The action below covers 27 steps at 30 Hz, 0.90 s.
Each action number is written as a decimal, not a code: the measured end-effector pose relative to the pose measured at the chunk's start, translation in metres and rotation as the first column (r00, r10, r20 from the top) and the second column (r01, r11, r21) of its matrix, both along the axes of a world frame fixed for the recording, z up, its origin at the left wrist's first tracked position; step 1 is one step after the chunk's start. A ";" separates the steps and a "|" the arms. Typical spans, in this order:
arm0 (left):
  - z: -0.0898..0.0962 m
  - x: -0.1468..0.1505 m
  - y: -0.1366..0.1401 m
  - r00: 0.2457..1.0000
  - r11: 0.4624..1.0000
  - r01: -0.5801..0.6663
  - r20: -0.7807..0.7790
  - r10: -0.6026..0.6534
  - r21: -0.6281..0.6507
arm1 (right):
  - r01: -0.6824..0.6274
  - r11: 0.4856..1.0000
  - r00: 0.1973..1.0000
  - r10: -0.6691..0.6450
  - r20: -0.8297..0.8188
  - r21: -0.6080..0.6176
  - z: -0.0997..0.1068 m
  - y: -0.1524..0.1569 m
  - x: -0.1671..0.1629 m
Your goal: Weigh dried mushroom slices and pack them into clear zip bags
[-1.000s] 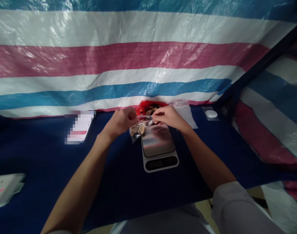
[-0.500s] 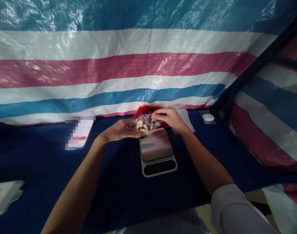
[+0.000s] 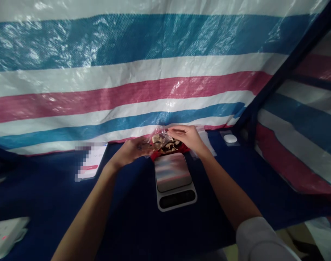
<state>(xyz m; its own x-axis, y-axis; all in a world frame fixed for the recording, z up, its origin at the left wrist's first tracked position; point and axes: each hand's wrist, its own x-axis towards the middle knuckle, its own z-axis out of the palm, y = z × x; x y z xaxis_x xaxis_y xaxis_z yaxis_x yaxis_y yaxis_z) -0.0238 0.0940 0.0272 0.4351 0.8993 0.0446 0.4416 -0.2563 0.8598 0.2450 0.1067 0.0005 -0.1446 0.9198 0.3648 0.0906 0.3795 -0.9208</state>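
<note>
Both arms stretch fwd, L hand curled nr pinched R hand.

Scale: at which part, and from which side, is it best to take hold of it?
Probably the base's left and right edges beside the display, coming from the person's side: the scale lies flat, its near end unobstructed, while the red bag crowds the far end.

Digital scale on the counter
Slices lie in a bag behind it; phone left, power strip nearer left, plastic sachet right.
</note>
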 end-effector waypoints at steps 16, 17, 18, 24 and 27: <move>0.041 -0.010 0.042 0.943 0.985 -0.013 -0.325 0.069 0.170 | -0.092 0.953 0.982 0.038 -0.187 -0.287 -0.007 0.024 0.000; 0.042 -0.011 0.044 0.938 0.985 -0.007 -0.340 0.067 0.174 | -0.081 0.950 0.980 0.021 -0.197 -0.301 -0.007 0.025 -0.001; 0.042 -0.011 0.047 0.932 0.983 0.000 -0.357 0.067 0.183 | -0.060 0.948 0.978 -0.006 -0.206 -0.313 -0.007 0.026 -0.001; 0.060 -0.009 0.057 0.871 0.970 0.096 -0.490 0.026 0.222 | 0.042 0.960 0.983 -0.090 -0.161 -0.277 -0.018 0.034 -0.010; 0.072 -0.006 0.059 0.812 0.972 0.132 -0.583 0.007 0.195 | 0.057 0.987 0.994 -0.070 -0.081 -0.152 -0.027 0.037 -0.016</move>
